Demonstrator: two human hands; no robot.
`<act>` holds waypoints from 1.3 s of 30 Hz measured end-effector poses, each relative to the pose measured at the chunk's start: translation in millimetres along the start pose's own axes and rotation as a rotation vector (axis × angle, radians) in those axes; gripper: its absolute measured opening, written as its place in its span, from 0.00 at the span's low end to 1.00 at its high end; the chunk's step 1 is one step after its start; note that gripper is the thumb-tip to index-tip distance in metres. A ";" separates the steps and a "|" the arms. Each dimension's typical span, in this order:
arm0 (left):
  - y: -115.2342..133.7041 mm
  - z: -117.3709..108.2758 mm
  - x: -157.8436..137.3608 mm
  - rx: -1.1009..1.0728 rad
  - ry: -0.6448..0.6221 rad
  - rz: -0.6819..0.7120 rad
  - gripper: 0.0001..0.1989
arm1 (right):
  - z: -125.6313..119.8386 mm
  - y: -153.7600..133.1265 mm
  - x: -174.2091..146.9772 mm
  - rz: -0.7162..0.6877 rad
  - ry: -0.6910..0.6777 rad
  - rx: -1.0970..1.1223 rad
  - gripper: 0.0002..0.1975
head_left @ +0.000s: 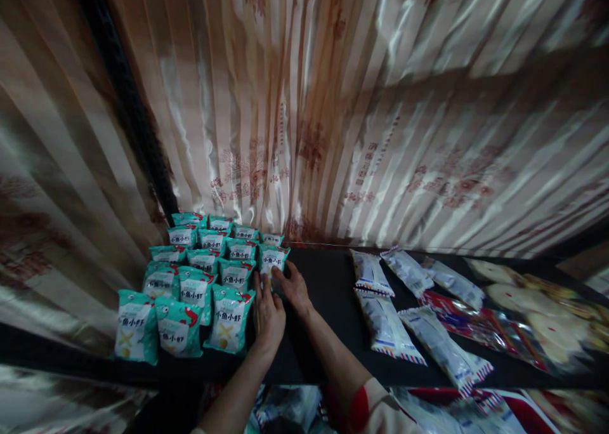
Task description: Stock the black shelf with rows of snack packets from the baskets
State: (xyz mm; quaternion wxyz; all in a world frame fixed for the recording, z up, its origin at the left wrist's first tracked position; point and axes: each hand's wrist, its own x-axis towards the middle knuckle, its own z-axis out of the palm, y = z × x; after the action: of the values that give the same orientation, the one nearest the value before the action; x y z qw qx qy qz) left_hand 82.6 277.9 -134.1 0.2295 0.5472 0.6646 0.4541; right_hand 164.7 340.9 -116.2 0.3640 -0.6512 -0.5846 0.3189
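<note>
A teal and white snack bag (273,257) stands upright in the rightmost column of a group of matching bags on a black shelf. My right hand (294,290) grips its lower right side, thumb across the front and fingers at the edge. Along the bag's lower left lies my left hand (270,315), its fingers stretched forward and touching the bag. Just left of that hand, a front-row teal bag (229,320) stands upright. Another matching bag (272,238) shows behind the one in my right hand. The bag's lower part is partly covered by my fingers.
Several white packets with striped ends (387,323) lie on the shelf (328,294) to the right. Beyond them are red packs (469,320) and clear packs of pale, flat pieces (523,301). Shiny curtain-like sheeting (323,104) hangs behind, with a dark post (126,91) at left.
</note>
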 end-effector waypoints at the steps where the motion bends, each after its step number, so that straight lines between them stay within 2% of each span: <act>1: 0.2 0.4 0.9 0.002 0.001 0.003 0.26 | 2.0 -1.1 1.0 0.003 0.011 0.005 0.22; 8: -11.3 10.7 1.3 0.065 0.023 0.092 0.29 | 12.4 -0.7 0.4 0.087 0.026 0.283 0.28; 12: -16.1 15.0 1.9 0.114 0.065 0.137 0.29 | 17.8 2.0 0.5 0.055 0.052 0.378 0.28; 20: -18.0 16.1 4.8 0.168 0.061 0.131 0.28 | 20.7 2.4 8.0 0.041 0.019 0.317 0.24; 25: -13.7 8.8 6.3 0.163 0.026 0.118 0.28 | 20.4 -9.7 -0.6 0.022 0.027 0.276 0.26; 28: -8.9 0.3 1.5 0.153 0.004 0.142 0.29 | 20.5 -10.9 -7.5 0.035 0.080 0.234 0.28; 34: -1.1 -18.5 -37.0 0.111 -0.012 0.293 0.25 | 13.8 1.3 -42.4 0.011 0.190 0.184 0.28; 37: -5.6 -30.8 -74.6 0.061 -0.014 0.401 0.19 | 3.4 4.7 -83.0 -0.047 0.256 0.283 0.22; 39: -14.8 -38.8 -105.0 0.040 -0.083 0.464 0.17 | -4.7 7.2 -118.8 -0.112 0.276 0.351 0.19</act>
State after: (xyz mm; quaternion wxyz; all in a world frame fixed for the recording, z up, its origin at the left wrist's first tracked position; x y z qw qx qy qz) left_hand 74.8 166.2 -148.2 0.1354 0.7079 0.5199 0.4585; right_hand 159.0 221.9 -121.0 0.5653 -0.5817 -0.5003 0.3029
